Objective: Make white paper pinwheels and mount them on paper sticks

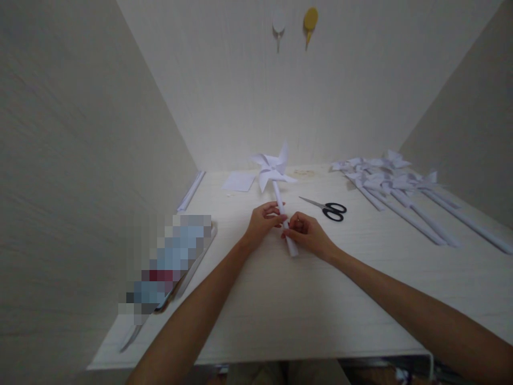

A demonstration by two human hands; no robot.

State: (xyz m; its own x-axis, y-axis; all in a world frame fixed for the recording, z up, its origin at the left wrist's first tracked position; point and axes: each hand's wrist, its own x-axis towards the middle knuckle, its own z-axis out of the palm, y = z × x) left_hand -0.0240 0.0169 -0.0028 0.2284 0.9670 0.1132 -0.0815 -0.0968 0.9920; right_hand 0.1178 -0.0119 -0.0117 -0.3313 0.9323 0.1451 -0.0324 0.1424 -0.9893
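A white paper pinwheel [273, 167] stands tilted away from me above the middle of the table, its blades spread at the far end of a rolled paper stick. My left hand [265, 220] pinches the stick from the left, about halfway down. From the right, my right hand [306, 232] grips the same stick slightly lower, fingers curled. The stick's bottom end [294, 250] pokes out below both hands. Black-handled scissors [331, 210] lie just beyond my right hand, blades pointing left. Behind the left hand lies a square of white paper [239, 182].
Several finished paper pinwheels [385, 179] are heaped at the right, their sticks pointing toward me. A rolled paper stick [191, 191] rests by the left wall. A blurred-out object [176, 256] leans at the left edge. Two hooks, one yellow [310, 19], hang on the back wall.
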